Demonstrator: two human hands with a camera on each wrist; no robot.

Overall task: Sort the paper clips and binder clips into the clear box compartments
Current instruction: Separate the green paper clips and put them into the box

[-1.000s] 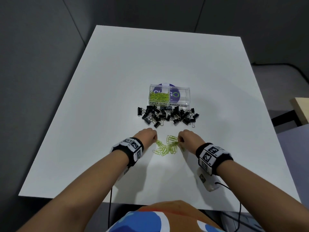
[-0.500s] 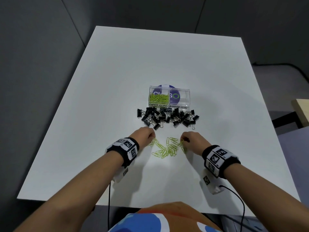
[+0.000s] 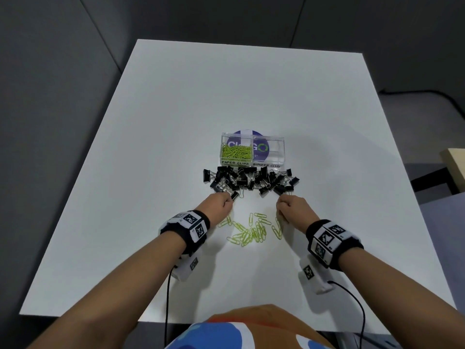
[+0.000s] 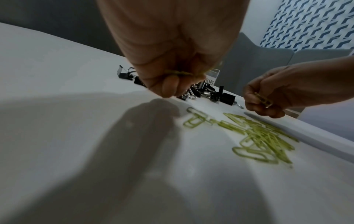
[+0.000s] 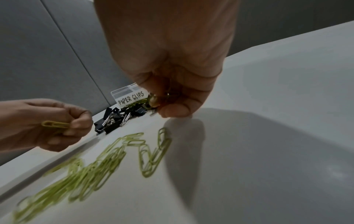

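Note:
A clear two-compartment box stands mid-table; its left half, labelled PAPER CLIPS, holds green paper clips, and the right half, labelled BINDER CLIPS, looks bare. A heap of black binder clips lies just in front of it. Loose green paper clips are scattered nearer me. My left hand is lifted off the table and pinches green paper clips. My right hand likewise grips a few paper clips. Both hands hover between the loose clips and the binder clip heap.
The white table has wide bare areas left, right and beyond the box. Grey wall panels stand behind it. A wooden piece shows past the right edge. Cables hang from both wrist cameras at the near edge.
Both hands have lifted from the loose paper clip pile and moved apart and forward toward the binder clips, each carrying paper clips. The pile is left more spread out.

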